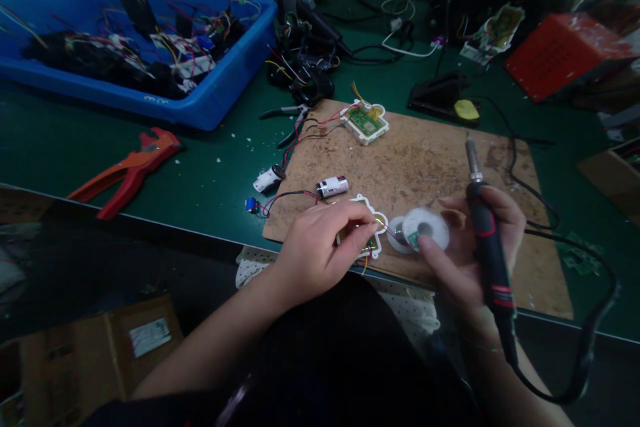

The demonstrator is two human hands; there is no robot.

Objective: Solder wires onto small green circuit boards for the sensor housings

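Observation:
My left hand (pixel 330 243) is closed in a pinch on thin wires (pixel 387 232), above a white plastic housing (pixel 376 250) with a circuit board inside. The hand covers much of that housing. In my right hand (pixel 465 257) lies a black soldering iron (pixel 485 233), its metal tip pointing up and away from me. The thumb of this hand touches a small green circuit board (pixel 413 239) in front of a solder spool (pixel 433 230). Whether the fingers also grip the spool, I cannot tell. A battery (pixel 332 186) lies beyond my left hand.
A second housing with a board (pixel 365 121) sits at the back of the brown work board (pixel 425 160). Orange cutters (pixel 135 170) and a blue bin (pixel 210 110) of wired parts are left. Black-handled pliers (pixel 295 121), an iron stand (pixel 437 93) and a red box (pixel 565 57) stand behind.

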